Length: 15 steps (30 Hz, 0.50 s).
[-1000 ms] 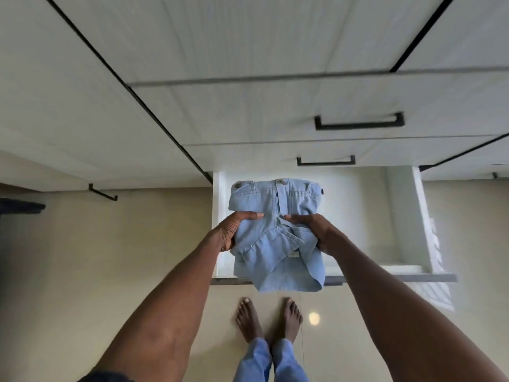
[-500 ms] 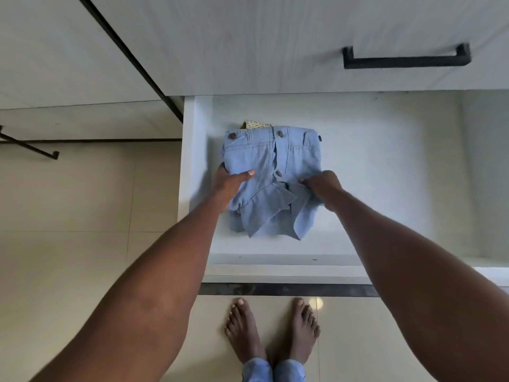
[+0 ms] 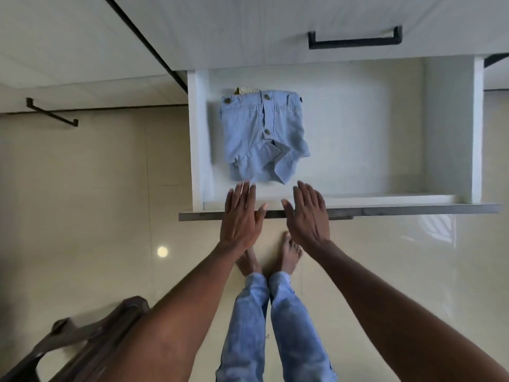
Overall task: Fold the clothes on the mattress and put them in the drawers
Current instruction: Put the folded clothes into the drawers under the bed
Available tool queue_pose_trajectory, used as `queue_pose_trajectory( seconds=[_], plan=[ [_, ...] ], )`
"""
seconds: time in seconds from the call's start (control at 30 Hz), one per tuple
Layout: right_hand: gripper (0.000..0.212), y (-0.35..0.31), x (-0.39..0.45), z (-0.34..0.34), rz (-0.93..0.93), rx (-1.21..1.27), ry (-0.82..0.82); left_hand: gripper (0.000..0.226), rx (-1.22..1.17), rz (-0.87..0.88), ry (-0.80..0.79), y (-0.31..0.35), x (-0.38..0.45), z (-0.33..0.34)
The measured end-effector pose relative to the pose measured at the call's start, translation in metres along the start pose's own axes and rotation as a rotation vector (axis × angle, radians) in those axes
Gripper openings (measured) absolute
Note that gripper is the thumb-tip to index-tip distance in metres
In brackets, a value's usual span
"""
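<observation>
A folded light-blue button shirt [image 3: 263,136] lies in the left part of the open white drawer [image 3: 385,199], on top of a patterned cloth [image 3: 246,90] that peeks out at its far edge. My left hand [image 3: 241,213] hovers flat with straight fingers over the drawer's front edge, just short of the shirt. My right hand [image 3: 308,213] is beside it, also flat and empty. Neither hand touches the shirt.
A closed drawer with a black handle [image 3: 355,40] sits above the open one. Another black handle [image 3: 52,113] shows at the left. My bare feet [image 3: 271,257] stand on the glossy beige floor below the drawer front. A dark brown object [image 3: 82,340] is at lower left.
Both hands set the shirt down in the drawer, let go of it and pulled back toward me to the drawer's front edge. The shirt now lies by itself.
</observation>
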State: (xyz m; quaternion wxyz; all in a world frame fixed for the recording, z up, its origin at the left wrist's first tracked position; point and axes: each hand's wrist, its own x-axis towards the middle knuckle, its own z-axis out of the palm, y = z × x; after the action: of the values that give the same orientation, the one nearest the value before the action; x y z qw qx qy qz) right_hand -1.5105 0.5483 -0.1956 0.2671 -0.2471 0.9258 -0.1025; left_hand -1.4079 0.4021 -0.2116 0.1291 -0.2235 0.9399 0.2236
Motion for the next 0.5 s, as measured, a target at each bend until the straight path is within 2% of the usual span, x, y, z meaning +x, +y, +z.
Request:
queue_pose_trajectory(
  seconds=[0.1,0.17,0.5],
  plan=[
    [0.072,0.014,-0.036,0.021,0.042,-0.087,-0.032,0.063,0.129,0.046,-0.035,-0.002,-0.038,0.022],
    [0.073,0.024,-0.041,0.035,0.061,-0.146,-0.034,0.065,0.208,0.047,-0.070,-0.006,-0.048,0.034],
    [0.079,0.023,-0.002,0.041,0.058,-0.234,0.014,0.072,0.247,0.032,0.041,-0.011,0.001,0.030]
  ],
)
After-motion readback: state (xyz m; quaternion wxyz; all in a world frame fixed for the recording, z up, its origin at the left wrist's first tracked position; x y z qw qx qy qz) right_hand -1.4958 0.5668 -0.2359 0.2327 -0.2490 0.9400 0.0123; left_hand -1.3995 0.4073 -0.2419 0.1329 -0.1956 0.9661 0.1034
